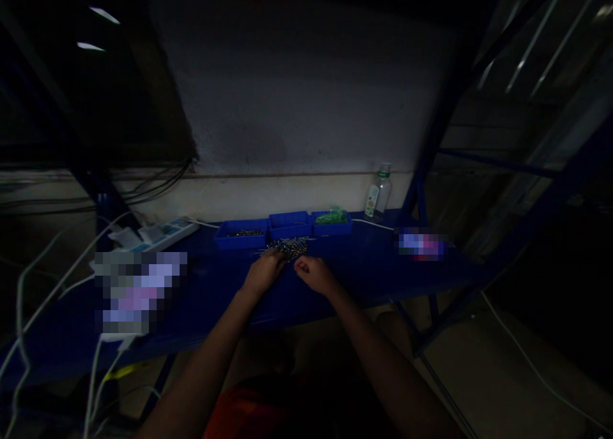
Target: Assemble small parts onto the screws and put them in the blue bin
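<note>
A heap of thin metal pieces (290,246), which look like long pins or screws, lies loose on the blue table (215,292). At the heap's near left edge is my left hand (263,273), its fingers bent down and drawn together among the pieces. My right hand (315,273) is just right of the heap, with thumb and fingers curled in a pinch. Whatever either hand holds is too small and dark to make out. Behind the heap stand a blue bin with small brassy parts (242,233), a middle blue bin (289,224) and a bin with green pieces (331,221).
A clear plastic bottle (378,193) stands at the back right near the wall. On the left are a white power strip (165,233) with plugs and cables, and a blurred-out device (141,292). Another blurred item (421,245) lies on the right.
</note>
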The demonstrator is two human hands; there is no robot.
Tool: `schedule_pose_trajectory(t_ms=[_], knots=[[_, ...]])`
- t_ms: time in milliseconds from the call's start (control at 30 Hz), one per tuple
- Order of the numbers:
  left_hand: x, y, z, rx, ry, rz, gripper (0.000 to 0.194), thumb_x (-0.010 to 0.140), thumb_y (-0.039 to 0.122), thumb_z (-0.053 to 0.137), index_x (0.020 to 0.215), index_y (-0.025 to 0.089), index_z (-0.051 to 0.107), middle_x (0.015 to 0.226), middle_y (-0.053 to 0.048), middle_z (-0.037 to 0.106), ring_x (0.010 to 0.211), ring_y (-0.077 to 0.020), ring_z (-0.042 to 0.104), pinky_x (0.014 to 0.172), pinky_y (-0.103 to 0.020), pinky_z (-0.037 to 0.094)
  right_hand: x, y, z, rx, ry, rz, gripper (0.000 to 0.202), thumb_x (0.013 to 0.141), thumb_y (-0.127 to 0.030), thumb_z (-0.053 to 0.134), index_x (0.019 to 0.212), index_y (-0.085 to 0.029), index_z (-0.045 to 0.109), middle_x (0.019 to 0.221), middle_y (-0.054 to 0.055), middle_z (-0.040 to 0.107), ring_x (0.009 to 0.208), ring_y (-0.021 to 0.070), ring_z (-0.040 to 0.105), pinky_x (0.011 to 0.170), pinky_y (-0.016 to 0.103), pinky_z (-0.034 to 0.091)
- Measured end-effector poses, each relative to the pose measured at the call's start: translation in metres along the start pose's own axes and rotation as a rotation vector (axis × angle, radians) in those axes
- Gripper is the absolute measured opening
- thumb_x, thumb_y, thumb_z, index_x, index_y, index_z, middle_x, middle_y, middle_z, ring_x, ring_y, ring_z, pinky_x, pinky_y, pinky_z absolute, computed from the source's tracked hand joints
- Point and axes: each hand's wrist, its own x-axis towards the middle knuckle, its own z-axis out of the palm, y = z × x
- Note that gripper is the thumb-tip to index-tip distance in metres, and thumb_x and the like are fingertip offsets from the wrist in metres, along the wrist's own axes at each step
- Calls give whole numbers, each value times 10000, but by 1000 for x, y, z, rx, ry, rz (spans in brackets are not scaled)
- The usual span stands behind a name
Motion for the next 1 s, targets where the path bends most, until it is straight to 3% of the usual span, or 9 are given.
schedule_pose_trajectory(t_ms=[133, 267, 433, 700, 1000], knots=[[-1, 3, -2, 4, 11, 6, 218, 871, 298, 426, 842, 203, 620, 926, -75, 584, 848, -207, 573, 713, -278, 429, -1, -1, -1, 3, 3, 6, 88, 796, -199, 523, 802, -207, 611, 718, -9, 643, 645, 121, 587, 595, 201, 419], [-9, 11, 0, -7, 64, 20, 237, 892, 315, 378, 888, 199, 585, 937, -83, 566, 906, -218, 549, 749, -292, 424, 0, -1, -1, 31, 17, 5, 94, 819, -246, 519, 849, -215, 603, 741, -8, 649, 658, 122, 596, 603, 204, 425], [-21, 18, 9, -167, 138, 44, 234, 909, 297, 338, 881, 188, 543, 881, -71, 577, 845, -201, 563, 745, -296, 434, -1, -2, -1, 55, 31, -5, 141, 848, -319, 505, 857, -214, 598, 764, 8, 664, 702, 136, 619, 636, 219, 434], [-23, 17, 12, -319, 115, 73, 215, 895, 305, 373, 866, 189, 551, 860, -59, 592, 809, -189, 568, 745, -290, 432, -2, 3, -1, 143, -26, -37, 144, 838, -317, 524, 887, -204, 599, 784, 7, 667, 718, 132, 628, 654, 220, 451], [-22, 13, 12, -402, 96, 115, 239, 887, 317, 405, 875, 182, 603, 873, -58, 631, 835, -188, 589, 764, -284, 443, -1, 2, -1, 184, 17, -57, 168, 845, -292, 496, 941, -187, 587, 845, 25, 660, 783, 131, 621, 720, 233, 463]])
